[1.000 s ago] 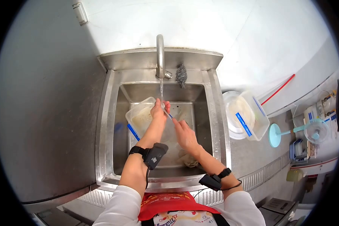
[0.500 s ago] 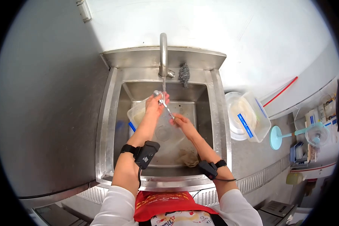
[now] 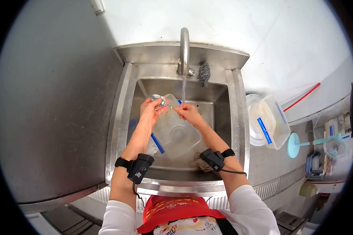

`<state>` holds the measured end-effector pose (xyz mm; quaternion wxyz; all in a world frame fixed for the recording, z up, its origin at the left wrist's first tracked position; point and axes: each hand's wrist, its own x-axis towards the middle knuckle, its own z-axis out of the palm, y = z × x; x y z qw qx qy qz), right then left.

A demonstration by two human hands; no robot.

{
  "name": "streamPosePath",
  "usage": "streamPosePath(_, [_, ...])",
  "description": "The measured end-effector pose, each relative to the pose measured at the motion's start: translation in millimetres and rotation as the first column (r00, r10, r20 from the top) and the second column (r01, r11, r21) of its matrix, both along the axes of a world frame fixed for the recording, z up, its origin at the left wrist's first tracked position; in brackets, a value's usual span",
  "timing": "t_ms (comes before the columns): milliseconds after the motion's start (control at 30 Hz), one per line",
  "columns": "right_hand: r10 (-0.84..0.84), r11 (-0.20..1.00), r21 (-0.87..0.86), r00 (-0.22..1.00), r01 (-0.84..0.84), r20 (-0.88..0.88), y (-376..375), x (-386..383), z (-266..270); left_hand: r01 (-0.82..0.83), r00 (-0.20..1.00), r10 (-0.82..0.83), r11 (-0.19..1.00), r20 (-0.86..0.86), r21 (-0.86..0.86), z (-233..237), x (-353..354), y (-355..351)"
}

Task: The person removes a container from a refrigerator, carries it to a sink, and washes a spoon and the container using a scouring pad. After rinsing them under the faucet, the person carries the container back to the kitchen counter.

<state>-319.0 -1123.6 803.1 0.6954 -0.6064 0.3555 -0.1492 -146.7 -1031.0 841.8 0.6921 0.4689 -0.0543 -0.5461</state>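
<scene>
Above the sink (image 3: 239, 129), my left hand (image 3: 150, 111) is closed around the bowl end of a shiny metal spoon (image 3: 157, 98); whether there is more than one piece is hard to tell. My right hand (image 3: 187, 112) pinches the handle's other end. Water runs from the tap (image 3: 184, 49), falling just behind my right hand. Under both hands lies a clear plastic container (image 3: 166, 127) with blue clips in the sink. A crumpled beige cloth-like thing (image 3: 204, 162) rests near the sink's front right, partly hidden by my right forearm.
A steel-wool scrubber (image 3: 204, 73) sits on the ledge right of the tap. Outside the sink at right stand a clear container with blue clips (image 3: 278, 129) and a white round lid or basin (image 3: 255, 135). A grey metal panel (image 3: 62, 109) rises at left.
Both hands have moved with the spoon out of the water stream, the left hand to the left. The spoon is held more level. The container in the sink shows more, and the camera view has shifted.
</scene>
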Motion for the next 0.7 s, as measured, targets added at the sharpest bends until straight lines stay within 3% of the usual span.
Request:
streamPosePath(33, [0.047, 0.998, 0.038, 0.997, -0.050, 0.061, -1, -3, -2, -0.052, 0.999, 0.052, 0.999, -0.004, 0.006, 1, 1, 5])
streamPosePath(100, [-0.023, 0.977, 0.213, 0.984, -0.016, 0.179, -4, -15, 3, -0.154, 0.988, 0.154, 0.988, -0.008, 0.011, 3, 1, 14])
streamPosePath(133, [-0.067, 0.954, 0.301, 0.971, -0.005, 0.229, -5, -20, 6, -0.124, 0.992, 0.124, 0.992, -0.002, 0.024, -3, 3, 18])
streamPosePath(200, [-0.142, 0.956, 0.286, 0.953, 0.062, 0.268, -11, -22, 6, -0.055, 0.998, 0.054, 0.997, 0.008, 0.049, -11, 8, 27])
streamPosePath(267, [-0.251, 0.944, 0.279, 0.933, 0.177, 0.258, -16, -24, 11, 0.180, 0.975, -0.198, 0.969, 0.096, 0.172, -9, 10, 36])
streamPosePath(333, [-0.215, 0.967, 0.190, 0.939, 0.168, 0.267, -24, -24, 11, 0.371, 0.890, -0.422, 0.891, 0.176, 0.261, 1, 6, 38])
streamPosePath(433, [-0.168, 0.984, 0.096, 0.954, 0.148, 0.248, -30, -20, 16, 0.484, 0.734, -0.611, 0.777, 0.297, 0.402, 14, -13, 27])
streamPosePath(500, [-0.122, 0.992, 0.054, 0.965, 0.112, 0.234, -35, -18, 15, 0.531, 0.708, -0.644, 0.756, 0.289, 0.383, 9, -19, 20])
streamPosePath(600, [-0.219, 0.975, 0.007, 0.954, 0.223, 0.204, -51, -23, 11, 0.490, 0.755, -0.595, 0.791, 0.276, 0.365, 9, -24, 20])
streamPosePath(633, [-0.300, 0.901, -0.270, 0.938, 0.339, 0.175, -68, -25, -9, 0.452, 0.776, -0.563, 0.810, 0.284, 0.374, 10, -29, 23])
streamPosePath(667, [-0.386, 0.739, -0.530, 0.906, 0.415, 0.171, -90, -30, -31, 0.416, 0.793, -0.533, 0.828, 0.297, 0.377, 8, -34, 22])
streamPosePath(700, [-0.524, 0.549, -0.677, 0.833, 0.490, 0.178, -106, -37, -33, 0.368, 0.771, -0.517, 0.838, 0.372, 0.402, 3, -40, 22])
